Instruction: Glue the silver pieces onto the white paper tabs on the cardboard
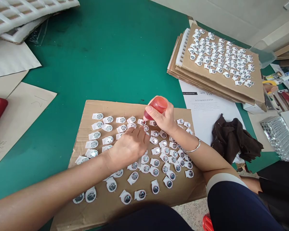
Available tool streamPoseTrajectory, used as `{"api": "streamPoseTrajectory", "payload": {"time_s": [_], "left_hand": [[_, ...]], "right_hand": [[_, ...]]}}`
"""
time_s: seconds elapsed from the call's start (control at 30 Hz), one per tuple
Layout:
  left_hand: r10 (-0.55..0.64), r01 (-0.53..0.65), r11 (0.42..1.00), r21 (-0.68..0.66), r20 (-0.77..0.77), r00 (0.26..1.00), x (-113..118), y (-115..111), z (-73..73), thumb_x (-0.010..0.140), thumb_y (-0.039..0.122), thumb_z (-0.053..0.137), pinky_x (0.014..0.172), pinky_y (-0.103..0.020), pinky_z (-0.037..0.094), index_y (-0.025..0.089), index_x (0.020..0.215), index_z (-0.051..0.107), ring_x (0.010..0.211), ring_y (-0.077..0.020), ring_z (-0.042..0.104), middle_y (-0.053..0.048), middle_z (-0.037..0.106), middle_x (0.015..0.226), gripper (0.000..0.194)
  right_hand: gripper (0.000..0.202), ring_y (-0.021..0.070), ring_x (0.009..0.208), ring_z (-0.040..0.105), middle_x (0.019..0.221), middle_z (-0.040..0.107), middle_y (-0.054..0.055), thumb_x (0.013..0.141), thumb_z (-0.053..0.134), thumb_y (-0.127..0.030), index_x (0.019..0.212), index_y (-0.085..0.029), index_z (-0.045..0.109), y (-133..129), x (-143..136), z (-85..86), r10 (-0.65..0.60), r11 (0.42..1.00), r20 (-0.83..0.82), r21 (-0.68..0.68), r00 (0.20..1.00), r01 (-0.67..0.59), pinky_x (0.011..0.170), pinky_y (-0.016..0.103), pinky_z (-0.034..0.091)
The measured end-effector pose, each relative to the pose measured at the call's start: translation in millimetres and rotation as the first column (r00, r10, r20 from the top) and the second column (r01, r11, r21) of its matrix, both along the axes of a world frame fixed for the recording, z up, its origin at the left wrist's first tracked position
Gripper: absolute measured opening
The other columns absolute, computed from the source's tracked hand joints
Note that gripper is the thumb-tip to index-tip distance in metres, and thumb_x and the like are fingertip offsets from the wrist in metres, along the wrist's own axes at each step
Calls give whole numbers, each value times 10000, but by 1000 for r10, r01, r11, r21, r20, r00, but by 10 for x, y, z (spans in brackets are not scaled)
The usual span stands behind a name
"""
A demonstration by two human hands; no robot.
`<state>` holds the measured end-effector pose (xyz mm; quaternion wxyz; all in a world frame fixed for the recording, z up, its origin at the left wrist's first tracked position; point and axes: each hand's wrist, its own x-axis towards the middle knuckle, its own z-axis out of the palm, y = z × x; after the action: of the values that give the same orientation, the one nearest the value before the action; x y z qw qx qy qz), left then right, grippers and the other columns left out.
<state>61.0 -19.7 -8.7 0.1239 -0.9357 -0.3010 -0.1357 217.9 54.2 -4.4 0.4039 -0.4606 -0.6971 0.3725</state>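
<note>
My right hand (165,119) is wrapped around a translucent red squeeze bottle (158,105), held tilted over a cardboard sheet (98,214). Its lower end is hidden by my fingers. Close beside it, my left hand (132,143) rests low over the sheet with its fingers bent together; whatever is in their tips is hidden. Rows of small white tabs with round silvery centres lie on the cardboard, such as one tab (125,197) near the front edge. Several of the tabs are covered by my hands and forearms.
A stack of cardboard sheets (221,86) bearing more tabs stands at the back right. Near it lie a printed paper (199,109) and a dark brown cloth (233,138). White foam grids (33,14) sit at the back left, above beige paper sheets (24,109) on the green table (106,57).
</note>
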Motion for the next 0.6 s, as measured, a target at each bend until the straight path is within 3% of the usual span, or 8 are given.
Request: {"api": "streamPoseTrajectory", "payload": {"time_s": [0.6], "left_hand": [[13, -13, 1000, -3, -31, 999, -3, 3, 6, 771, 11, 402, 574, -307, 518, 92, 812, 617, 705, -209, 625, -142, 659, 790, 233]], "right_hand": [[302, 156, 623, 584, 615, 603, 3, 795, 587, -507, 689, -228, 543, 17, 6, -12, -31, 999, 24, 36, 999, 30, 698, 356, 529]]}}
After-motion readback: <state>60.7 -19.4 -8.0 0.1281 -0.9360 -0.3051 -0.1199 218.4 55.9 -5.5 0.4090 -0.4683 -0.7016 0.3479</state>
